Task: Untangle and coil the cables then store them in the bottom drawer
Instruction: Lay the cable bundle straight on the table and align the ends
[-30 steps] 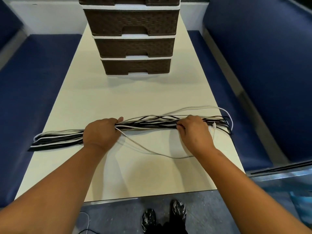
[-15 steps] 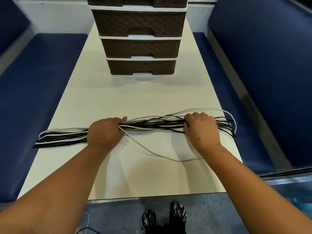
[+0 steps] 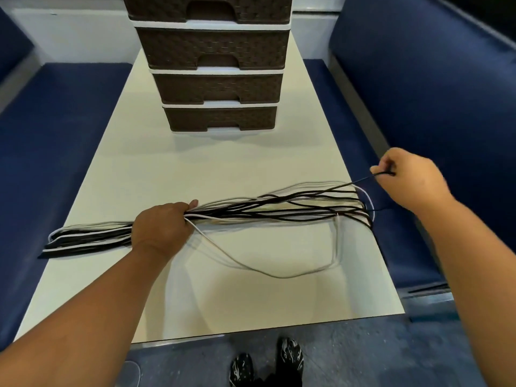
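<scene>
A: Head view shows a long bundle of cables [image 3: 279, 209], black and white ones mixed, lying across the cream counter [image 3: 223, 163] from the left edge to the right edge. How far is the work, in your opinion?

B: I judge it is at the beginning. The left hand [image 3: 162, 227] is closed around the middle of the bundle and presses it on the counter. The right hand [image 3: 410, 180] is lifted near the right edge and its grip is clamped on one black cable [image 3: 360, 183], pinched between the fingers, which runs tight from the bundle up to the hand.

A: So one cable is being separated?

B: It looks so. The strands to the right of the left hand cross each other loosely. One white cable [image 3: 268, 270] hangs out in a wide loop toward the near edge. Nothing is coiled yet.

A: And the drawers?

B: The brown drawer unit [image 3: 220, 88] stands at the far end of the counter, well apart from the bundle. The bottom drawer [image 3: 220, 118] is closed, as are the drawers above it. So untangling, coiling and storing are all left.

A: Any brand or writing?

B: I can read none, on the cables or on the drawers.
</scene>
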Demonstrator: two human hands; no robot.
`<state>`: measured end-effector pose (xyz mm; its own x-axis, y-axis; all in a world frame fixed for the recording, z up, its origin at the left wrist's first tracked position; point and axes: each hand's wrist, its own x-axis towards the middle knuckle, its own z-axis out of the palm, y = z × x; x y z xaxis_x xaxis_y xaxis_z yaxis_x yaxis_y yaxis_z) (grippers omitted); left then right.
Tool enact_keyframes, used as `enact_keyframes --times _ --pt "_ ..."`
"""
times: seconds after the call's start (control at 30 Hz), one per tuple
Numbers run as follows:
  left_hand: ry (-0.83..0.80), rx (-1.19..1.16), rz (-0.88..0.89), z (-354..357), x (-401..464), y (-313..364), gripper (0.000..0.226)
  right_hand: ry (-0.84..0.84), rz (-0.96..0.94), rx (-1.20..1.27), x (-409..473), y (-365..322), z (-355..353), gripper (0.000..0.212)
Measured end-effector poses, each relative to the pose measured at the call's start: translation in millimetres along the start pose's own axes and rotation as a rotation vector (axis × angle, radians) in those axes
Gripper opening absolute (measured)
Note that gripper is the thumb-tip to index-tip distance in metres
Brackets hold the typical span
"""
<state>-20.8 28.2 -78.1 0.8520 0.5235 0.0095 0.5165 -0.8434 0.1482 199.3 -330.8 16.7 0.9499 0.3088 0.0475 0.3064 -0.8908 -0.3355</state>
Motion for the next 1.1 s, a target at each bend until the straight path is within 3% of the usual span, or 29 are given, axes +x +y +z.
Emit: enact_keyframes --times 0.13,0.33,0.43,0.5,0.57,0.63,0.7,0.77,0.87,0.97,1.1 --pt "0.009 0.0 0.003 -1 -1 1 0.035 -0.086 0.113 0.061 2 25 -16 0.038" --pt "-0.021 0.007 -0.012 -2 -2 3 0.035 -0.238 0.267 -0.102 -1 75 18 0.017" --pt "-0.034 0.004 -0.029 -5 -2 5 0.036 -0.373 0.267 -0.171 -6 76 32 0.058" --pt "-0.045 0.0 -0.042 -6 -2 6 0.036 -0.21 0.179 -0.075 -15 45 38 0.059" --pt "-0.038 0.001 -0.043 -6 -2 6 0.035 0.0 0.008 0.034 -33 -7 45 0.045" --pt "-0.037 0.003 -0.046 -5 -1 5 0.035 0.047 -0.238 0.104 -57 -63 57 0.038" --pt "-0.043 0.001 -0.052 -5 -1 4 0.035 0.004 -0.501 0.117 -75 -105 81 0.033" --pt "-0.049 -0.002 -0.047 -5 -1 3 0.036 -0.04 -0.593 0.114 -81 -136 102 0.034" --pt "-0.049 -0.007 -0.034 -5 -1 3 0.036 -0.061 -0.571 0.116 -72 -165 116 0.045" --pt "-0.032 0.003 -0.01 -4 -1 2 0.035 -0.285 -0.523 0.01 -54 -181 117 0.046" --pt "-0.021 -0.014 0.011 -2 -1 0 0.034 -0.536 -0.468 -0.028 -35 -195 106 0.009"
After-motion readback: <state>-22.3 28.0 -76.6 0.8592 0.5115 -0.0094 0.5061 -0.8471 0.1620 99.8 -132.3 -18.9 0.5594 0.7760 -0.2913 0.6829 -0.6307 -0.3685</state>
